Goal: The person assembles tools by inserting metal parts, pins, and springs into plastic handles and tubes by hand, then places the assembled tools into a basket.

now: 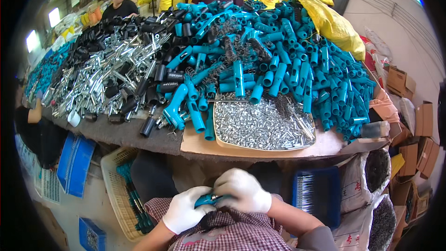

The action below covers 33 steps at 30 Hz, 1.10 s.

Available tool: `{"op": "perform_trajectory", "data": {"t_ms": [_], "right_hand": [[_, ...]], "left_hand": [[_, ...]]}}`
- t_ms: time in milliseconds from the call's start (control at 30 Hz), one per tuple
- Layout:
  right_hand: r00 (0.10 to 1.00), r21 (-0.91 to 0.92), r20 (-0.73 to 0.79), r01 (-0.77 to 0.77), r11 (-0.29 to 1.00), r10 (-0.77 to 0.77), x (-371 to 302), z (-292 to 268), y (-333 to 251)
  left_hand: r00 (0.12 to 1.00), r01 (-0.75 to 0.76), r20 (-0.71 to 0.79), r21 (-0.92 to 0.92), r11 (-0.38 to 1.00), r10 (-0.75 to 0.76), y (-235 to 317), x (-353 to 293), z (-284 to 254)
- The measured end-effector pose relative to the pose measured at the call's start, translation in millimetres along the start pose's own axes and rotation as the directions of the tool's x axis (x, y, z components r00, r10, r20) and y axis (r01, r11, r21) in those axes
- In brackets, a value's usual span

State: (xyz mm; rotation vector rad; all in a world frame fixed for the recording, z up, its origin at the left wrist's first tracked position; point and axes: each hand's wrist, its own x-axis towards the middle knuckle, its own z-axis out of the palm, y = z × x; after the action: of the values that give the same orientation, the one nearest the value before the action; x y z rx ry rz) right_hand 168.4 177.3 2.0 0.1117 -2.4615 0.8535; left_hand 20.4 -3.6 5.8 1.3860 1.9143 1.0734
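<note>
Both my hands wear white gloves and meet in front of my lap. My left hand is closed around a teal tubular part with a dark metallic piece at its right end. Against that end is my right hand, curled and slightly blurred; its fingertips are partly hidden, and what they pinch is too small to make out. Beyond my hands, a shallow tray full of small silver metal pieces sits at the table's near edge. Teal plastic tubes are heaped behind it, with dark coil springs among them.
Silver metal rods and black sleeves pile up at left. A cream basket with teal tools stands left of my lap; a blue bin of thin metal rods and white sacks stand right. Other people work around the table.
</note>
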Motion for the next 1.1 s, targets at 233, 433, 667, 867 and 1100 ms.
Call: {"op": "perform_trajectory", "data": {"t_ms": [233, 433, 667, 867, 1100], "right_hand": [[0.815, -0.503, -0.540, -0.512, 0.696, 0.209, 23, -55, 69], [0.784, -0.449, -0.603, -0.483, 0.752, 0.145, 19, -58, 76], [0.785, 0.329, -0.311, -0.441, 0.835, 0.537, 29, -3, -11], [0.804, 0.506, -0.217, -0.392, 0.768, 0.554, 32, 41, -17], [0.733, 0.677, 0.065, -0.531, 0.510, 0.677, 53, 53, -11]], "left_hand": [[0.990, -0.144, -0.002, -0.004, 0.990, 0.144, -7, 8, 7], [0.994, 0.039, -0.084, -0.290, 0.956, -0.066, -14, 6, 9], [0.959, 0.087, -0.088, -0.815, 0.573, -0.270, -14, 15, -1], [0.960, 0.023, -0.167, -0.756, 0.654, -0.226, -20, 15, 6], [0.948, 0.066, -0.189, -0.672, 0.738, -0.257, -29, -2, -15]]}}
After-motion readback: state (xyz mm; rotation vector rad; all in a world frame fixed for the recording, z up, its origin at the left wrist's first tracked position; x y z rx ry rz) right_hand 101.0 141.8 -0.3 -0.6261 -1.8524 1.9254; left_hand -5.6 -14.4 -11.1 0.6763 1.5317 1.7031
